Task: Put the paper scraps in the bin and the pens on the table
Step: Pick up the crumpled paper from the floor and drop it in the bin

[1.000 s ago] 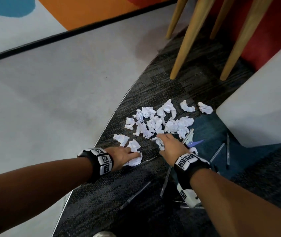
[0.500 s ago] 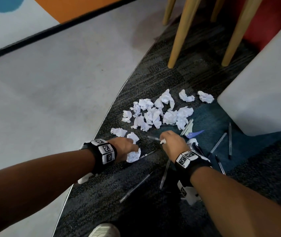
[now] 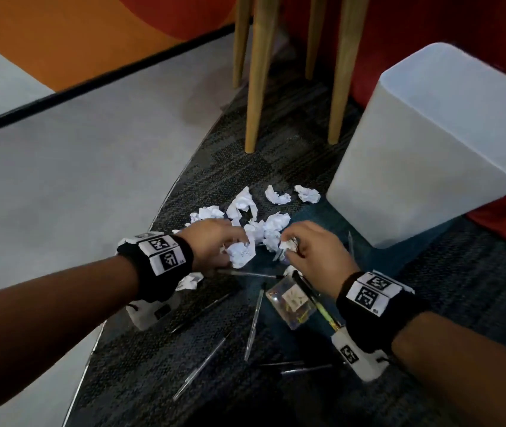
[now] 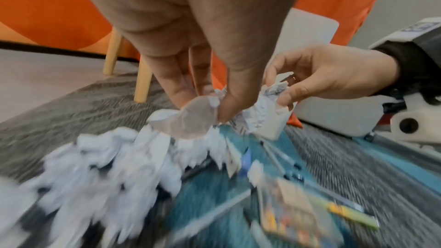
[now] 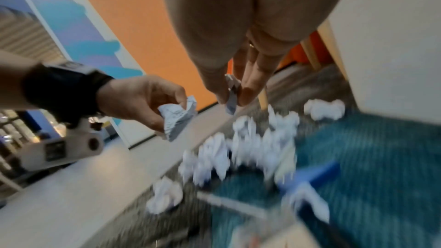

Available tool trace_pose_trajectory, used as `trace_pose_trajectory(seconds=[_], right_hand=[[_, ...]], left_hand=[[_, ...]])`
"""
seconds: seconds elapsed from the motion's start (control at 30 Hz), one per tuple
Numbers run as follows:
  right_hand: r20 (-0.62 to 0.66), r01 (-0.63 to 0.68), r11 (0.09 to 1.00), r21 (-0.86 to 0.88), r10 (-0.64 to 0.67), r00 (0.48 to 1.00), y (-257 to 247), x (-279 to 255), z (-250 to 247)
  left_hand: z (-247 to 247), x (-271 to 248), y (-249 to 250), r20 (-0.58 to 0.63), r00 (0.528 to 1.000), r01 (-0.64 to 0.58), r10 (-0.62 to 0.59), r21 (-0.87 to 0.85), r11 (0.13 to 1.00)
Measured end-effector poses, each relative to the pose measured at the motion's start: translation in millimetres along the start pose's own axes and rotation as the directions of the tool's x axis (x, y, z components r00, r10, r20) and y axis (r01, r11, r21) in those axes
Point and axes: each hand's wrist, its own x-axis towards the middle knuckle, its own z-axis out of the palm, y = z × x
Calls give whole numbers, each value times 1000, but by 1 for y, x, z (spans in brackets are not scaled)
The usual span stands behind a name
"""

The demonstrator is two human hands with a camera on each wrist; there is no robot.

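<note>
Several crumpled white paper scraps lie in a heap on the dark carpet. My left hand grips one crumpled scrap lifted above the heap, seen too in the left wrist view. My right hand pinches a smaller scrap between thumb and fingers. Several clear pens lie scattered on the carpet below both hands. The white bin stands upright at the right, just beyond the heap.
Wooden table legs rise behind the heap. A small clear box of pins lies between my wrists, and a blue paper piece lies near it. Pale hard floor borders the carpet on the left.
Both hands have risen off the carpet, each with a paper scrap, and moved closer together. The view has tilted up, so the bin now shows more fully.
</note>
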Motion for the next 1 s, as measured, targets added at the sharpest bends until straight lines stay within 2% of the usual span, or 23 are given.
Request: trace_pose_trajectory(seconds=[0.1,0.17,0.3,0.4,0.47,0.53,0.6,0.67,0.7,0.77,0.9,1.0], right_hand=[[-113,50,999,-17,-51,992,-7,5,-55],[-228,74,997,-38,-81,970,-16,7,-95],[-528,89,996,0,-75,846,-31,3,-170],[-650,42,999,-26,-48,758,-22,0,-208],[-689,-36,997,-68,-20,724,-6,0,-220],[-698,-116,988,-100,14,716,12,-1,-227],[-655,-209,968,-138,69,753,29,-2,-231],[-572,-323,934,-152,183,800,41,-3,-233],[-549,-364,922,-133,238,802,44,-4,-234],[-572,-372,927,-34,287,768,47,-6,-236],[-696,-286,937,202,343,631,51,-7,-232],[-724,-224,945,239,327,607,53,-8,-226]], left_hand=[[-43,13,32,-134,989,-57,54,-22,998],[-72,20,56,-239,966,-112,99,-40,993],[-118,33,111,-406,899,-220,164,-94,971],[-142,44,151,-469,847,-329,250,-92,940],[-154,51,174,-504,811,-375,297,-57,925],[-163,58,193,-527,790,-389,314,-35,921],[-170,64,208,-533,785,-389,315,-30,921],[-175,70,215,-536,784,-388,312,-31,921],[-177,74,218,-540,784,-386,306,-39,922],[-180,83,223,-551,790,-364,271,-64,929],[-184,103,237,-565,798,-327,209,-115,938],[-182,118,247,-556,811,-288,184,-104,952]])
